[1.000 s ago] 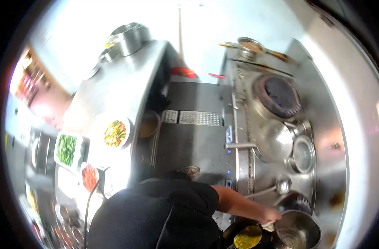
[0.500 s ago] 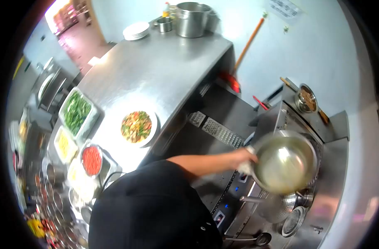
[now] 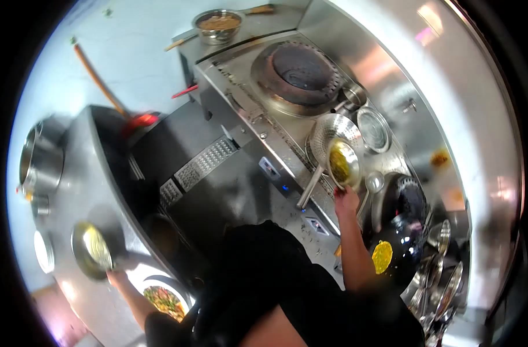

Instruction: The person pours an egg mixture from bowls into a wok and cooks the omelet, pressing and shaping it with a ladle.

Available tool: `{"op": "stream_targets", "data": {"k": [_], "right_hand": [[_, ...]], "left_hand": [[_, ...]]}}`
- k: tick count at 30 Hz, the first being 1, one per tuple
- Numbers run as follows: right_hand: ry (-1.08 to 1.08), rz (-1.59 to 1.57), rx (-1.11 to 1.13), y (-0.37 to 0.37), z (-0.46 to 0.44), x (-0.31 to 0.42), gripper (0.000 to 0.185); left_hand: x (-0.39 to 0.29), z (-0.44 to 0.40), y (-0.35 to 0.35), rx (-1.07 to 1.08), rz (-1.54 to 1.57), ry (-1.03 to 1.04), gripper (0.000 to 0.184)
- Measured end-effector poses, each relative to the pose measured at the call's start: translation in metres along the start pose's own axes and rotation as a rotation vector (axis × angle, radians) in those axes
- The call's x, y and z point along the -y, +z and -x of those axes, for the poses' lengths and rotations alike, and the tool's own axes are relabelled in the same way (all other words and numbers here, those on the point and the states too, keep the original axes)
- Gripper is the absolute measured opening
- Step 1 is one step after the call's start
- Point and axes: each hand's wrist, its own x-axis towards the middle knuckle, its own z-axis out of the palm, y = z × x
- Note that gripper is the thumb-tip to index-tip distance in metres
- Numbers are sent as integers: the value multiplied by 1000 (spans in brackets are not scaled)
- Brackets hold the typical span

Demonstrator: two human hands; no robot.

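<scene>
On the left, my left hand (image 3: 115, 277) is closed on the near edge of a metal wok (image 3: 80, 252), tilted above the steel table, with a yellowish sheen inside. My right hand (image 3: 346, 201) grips the lower edge of a small metal bowl (image 3: 353, 155) holding something yellow-brown. Just behind that bowl lies a perforated strainer (image 3: 323, 134), its handle pointing toward me. A spoon-shaped ladle (image 3: 375, 182) is right of my right hand. Beside my left forearm, a white plate (image 3: 186, 296) bears a chopped colourful dish (image 3: 162, 302).
A round burner (image 3: 301, 75) fills the back of the stove. A dark wok (image 3: 411, 234) with a yellow egg-like round (image 3: 382, 257) stands by my right forearm. Several steel utensils (image 3: 431, 277) crowd the right. A tall pot (image 3: 44, 159) stands on the steel table (image 3: 82, 185).
My view has turned toward the stove. The wok in my left hand has gone from over the stove to above the table. My right hand with the small bowl has come into view.
</scene>
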Motion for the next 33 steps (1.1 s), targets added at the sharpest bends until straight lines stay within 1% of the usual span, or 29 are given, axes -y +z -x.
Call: {"op": "stream_targets", "data": {"k": [1, 2, 3, 4, 5, 6, 8, 9, 10, 11, 12, 13, 14, 15, 16, 17, 18, 19, 20, 22, 23, 24, 26, 27, 28, 29, 30, 32, 33], "right_hand": [[-12, -3, -29, 12, -3, -8, 14], [-19, -8, -57, 21, -7, -13, 15], [-13, 7, -55, 22, -21, -21, 15], [-6, 25, -50, 17, -44, -32, 14], [3, 43, -41, 15, -59, -38, 14], [-15, 61, -77, 18, -65, -38, 15], [-42, 91, -137, 29, -78, -40, 16], [-53, 81, -132, 26, -93, -45, 19], [-50, 100, -147, 24, -108, -50, 18], [-46, 119, -163, 22, -124, -54, 17], [-45, 141, -184, 20, -135, -52, 16], [-20, 75, -257, 27, -137, -49, 16], [-58, 9, -156, 24, -148, -56, 16], [-103, -55, -67, 15, -162, -62, 15], [-42, 33, -130, 15, -171, -61, 12], [-58, 55, -5, 3, -189, -75, 9], [12, 187, -126, 7, -195, -76, 11], [-18, 130, -132, 17, -185, -70, 14], [24, 199, -134, 22, -187, -66, 19], [163, 283, -173, 28, -178, -41, 29], [229, 295, -180, 28, -171, -33, 33], [173, 413, -191, 26, -162, -24, 31], [-79, 755, -250, 26, -118, -5, 29], [-181, 811, -202, 27, -89, 6, 28], [-253, 785, -28, 27, -48, 21, 29], [-315, 740, 151, 27, -7, 36, 31], [-454, 795, 306, 27, 33, 44, 33], [-691, 934, 524, 19, 106, 50, 33], [-928, 958, 495, 8, 132, 40, 33]], "left_hand": [[1, 1, -8, 51, 72, -51, 37], [2, -2, -14, 95, 212, -119, 38], [-2, -7, -18, 159, 546, -290, 40], [-10, -8, -22, 184, 941, -532, 41], [-13, -12, -24, 207, 1110, -667, 43], [-21, -14, -25, 243, 1200, -761, 44], [-36, -17, -18, 373, 1305, -840, 48], [-48, -16, -8, 498, 1364, -843, 50], [-44, -26, 1, 1130, 1511, -615, 45], [-85, 5, 12, 625, 1228, -615, 54], [-119, 22, 34, 390, 1125, -679, 46], [-137, 38, 43, 630, 1109, -551, 38], [-164, 56, 58, 713, 1132, -543, 32], [-233, 108, 47, 934, 1173, -401, 21], [-257, 125, 59, 1147, 1201, -324, 21], [-311, 168, 59, 1041, 1163, -327, 24], [-342, 201, 67, 996, 1202, -351, 32], [-375, 227, 71, 1149, 1156, -288, 35], [-406, 253, 71, 1284, 1119, -229, 40], [-460, 305, 78, 1579, 1143, -235, 46], [-492, 339, 70, 1628, 1128, -185, 50], [-514, 366, 68, 1634, 1080, -179, 55], [-543, 402, 76, 1821, 963, -123, 62], [-555, 429, 75, 1854, 898, -135, 65], [-564, 450, 76, 1890, 834, -151, 69], [-565, 458, 89, 2047, 781, -219, 70], [-570, 479, 86, 1989, 740, -296, 64], [-581, 519, 82, 2025, 705, -360, 59], [-578, 525, 90, 2083, 711, -365, 58]]}}
